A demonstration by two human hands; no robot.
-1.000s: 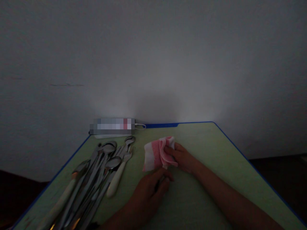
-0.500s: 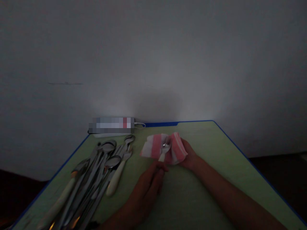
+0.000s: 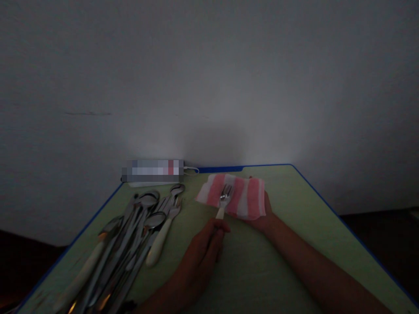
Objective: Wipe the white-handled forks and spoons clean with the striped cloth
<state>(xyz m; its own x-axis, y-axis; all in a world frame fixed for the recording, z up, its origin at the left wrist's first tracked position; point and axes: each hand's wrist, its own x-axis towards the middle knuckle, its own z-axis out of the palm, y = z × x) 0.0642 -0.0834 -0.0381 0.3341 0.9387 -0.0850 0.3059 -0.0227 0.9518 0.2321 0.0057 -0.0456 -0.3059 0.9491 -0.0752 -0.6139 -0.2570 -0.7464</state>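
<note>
Pinching the pale handle of a fork (image 3: 224,200), the left grip (image 3: 202,250) leaves the metal head exposed just beyond, over a striped cloth (image 3: 251,198). The right grip (image 3: 263,219) supports the cloth from beneath; its fingers are mostly covered, so how far they are bent cannot be told. The handle's end is hidden within the left grip. Left of that grip, a cutlery pile (image 3: 131,257) on the desk (image 3: 294,200) is cut off below. Compared with half a second earlier, the cloth's right part, then folded up, lies spread out.
</note>
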